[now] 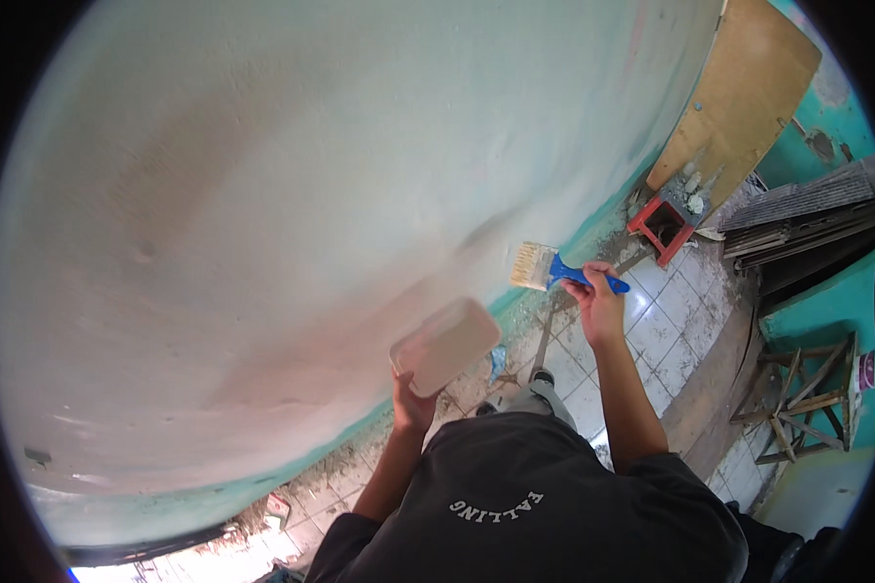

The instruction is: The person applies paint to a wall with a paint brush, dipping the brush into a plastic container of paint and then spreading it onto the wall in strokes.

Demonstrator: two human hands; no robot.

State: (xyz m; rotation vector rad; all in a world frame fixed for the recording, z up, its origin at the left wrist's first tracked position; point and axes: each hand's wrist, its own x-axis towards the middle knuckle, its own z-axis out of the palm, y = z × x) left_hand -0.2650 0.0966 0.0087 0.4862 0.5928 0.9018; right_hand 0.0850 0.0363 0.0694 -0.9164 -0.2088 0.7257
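My right hand (596,293) is closed round the blue handle of a wide paintbrush (557,269). Its pale bristles point left toward the wall and appear just apart from it. In my left hand (415,401) I grip a shallow rectangular tub (447,347) by its near edge; a pinkish-beige surface shows inside it. The tub is held close in front of the large wall (311,204), which is whitish with darker, damp-looking patches and a teal strip along its foot.
A red stool (663,229) stands by the wall's far end, below a leaning wooden board (744,92). Stacked grey panels (807,214) lie at the right, above a wooden trestle (797,398). Debris speckles the tiled floor (685,301). A blue scrap (498,363) lies near the wall.
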